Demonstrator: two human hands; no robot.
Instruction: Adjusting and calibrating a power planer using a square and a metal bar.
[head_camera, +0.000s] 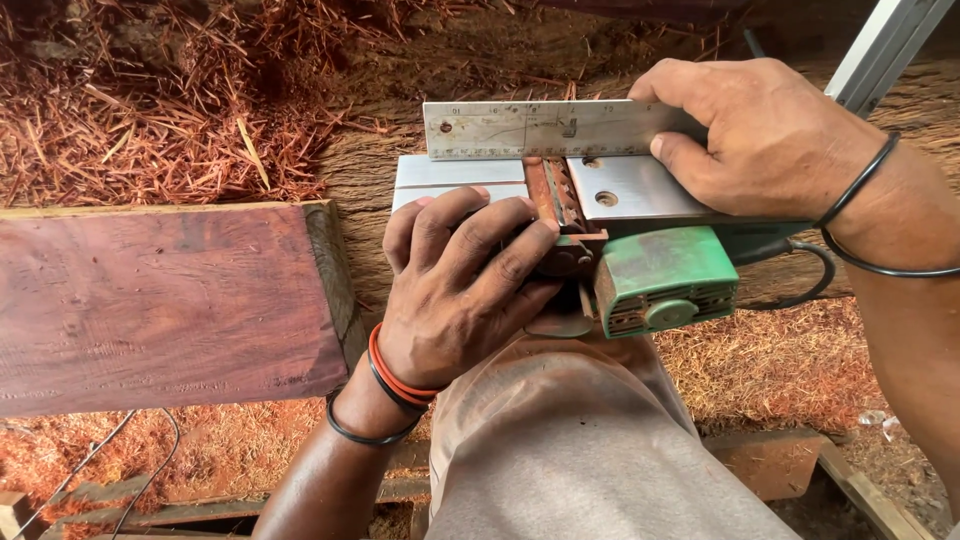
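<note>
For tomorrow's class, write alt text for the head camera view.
A green electric planer lies upside down on a person's lap; the left hand grips its cutter drum while the right hand holds a steel ruler against its metal sole. Reddish shavings surround a red-brown plank.

Dull metal ruler (545, 128), rough plank (165, 300)

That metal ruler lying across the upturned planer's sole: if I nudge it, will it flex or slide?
The metal ruler looks thin but rigid, so it probably won't flex. Resting on the planer's smooth sole, it would likely slide easily. The right hand pins one end, so it should hold.
</note>
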